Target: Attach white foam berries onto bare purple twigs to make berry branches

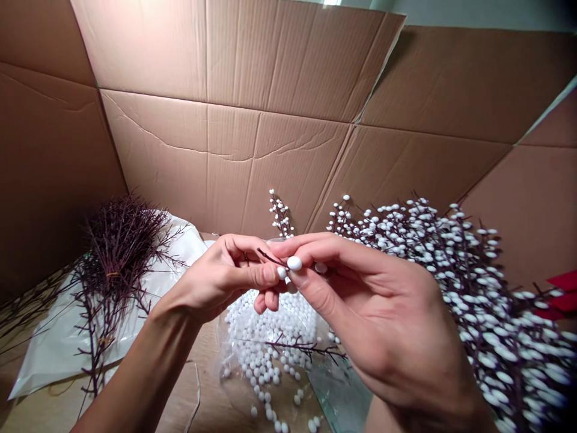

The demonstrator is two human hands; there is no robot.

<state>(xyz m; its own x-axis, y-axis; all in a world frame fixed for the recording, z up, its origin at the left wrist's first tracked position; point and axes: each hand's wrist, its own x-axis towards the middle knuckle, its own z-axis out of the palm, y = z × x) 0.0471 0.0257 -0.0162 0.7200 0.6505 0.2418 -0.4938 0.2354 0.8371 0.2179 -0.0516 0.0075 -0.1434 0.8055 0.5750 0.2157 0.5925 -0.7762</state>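
Observation:
My left hand (238,270) pinches a thin dark artificial twig (271,257) between thumb and fingers, near the middle of the view. A white bead (294,263) sits between the thumb and forefinger of my right hand (369,288), against the twig. Another small white bead (282,273) shows by my left thumb. Below both hands lies a heap of loose white beads (270,325) on clear plastic. A bare dark branch (311,347) rests across that heap. My fingers hide part of the held twig.
Bundled bare dark branches (119,246) lie at left on a white plastic bag (49,367). Many bead-tipped branches (451,270) crowd the right side. Cardboard walls (225,132) enclose the back and sides. Something red (561,294) shows at the right edge.

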